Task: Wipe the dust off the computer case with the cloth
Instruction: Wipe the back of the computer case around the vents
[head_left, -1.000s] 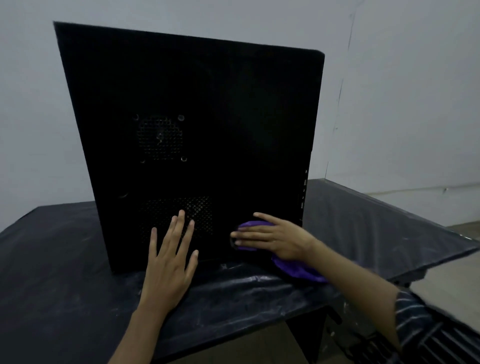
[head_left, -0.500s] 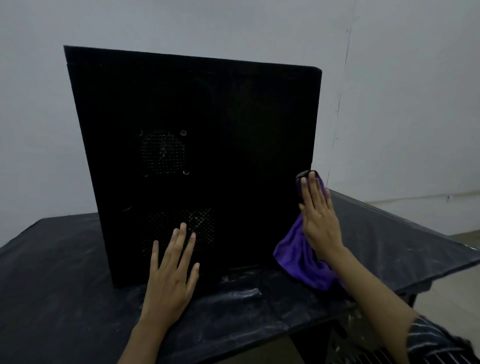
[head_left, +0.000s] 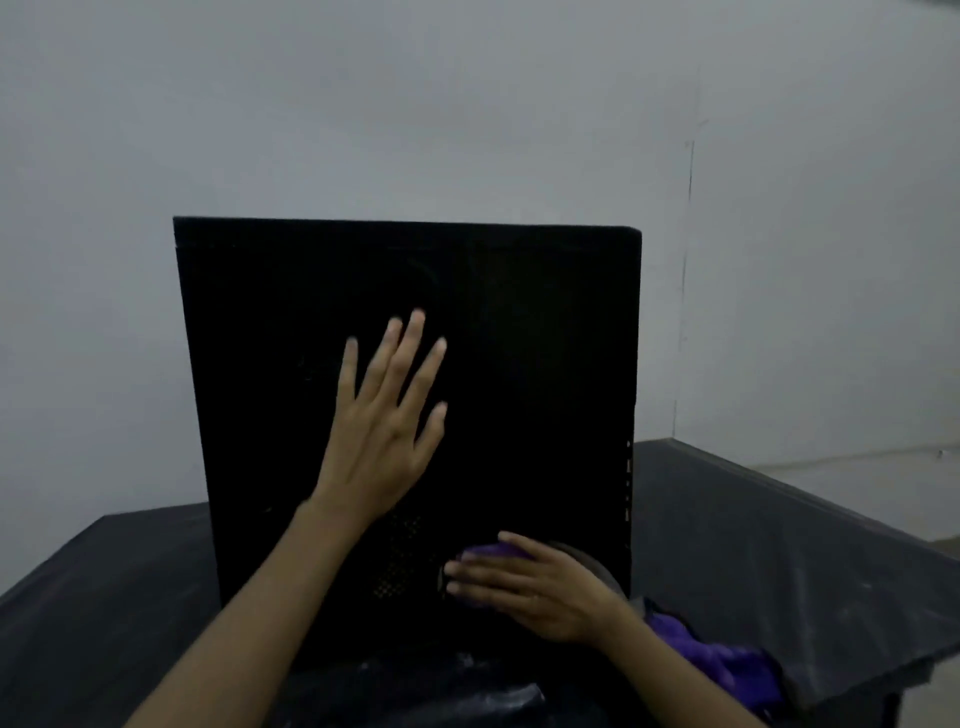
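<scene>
A black computer case (head_left: 545, 338) stands upright on a table covered in black sheeting (head_left: 753, 545). Its side panel faces me, with a vent grille low down. My left hand (head_left: 382, 421) lies flat on the middle of the panel, fingers straight and spread. My right hand (head_left: 535, 587) presses a purple cloth (head_left: 722, 660) against the panel's lower right part with straight fingers. Most of the cloth trails down behind my wrist onto the table.
A pale wall rises behind the case, with a corner at the right. The table's right edge (head_left: 883, 670) drops off to a light floor. Dust streaks mark the sheeting in front of the case.
My left hand moved up from the panel's lower edge to its middle. My right hand swept the cloth from the right edge back down to the lower right. The view tilted upward.
</scene>
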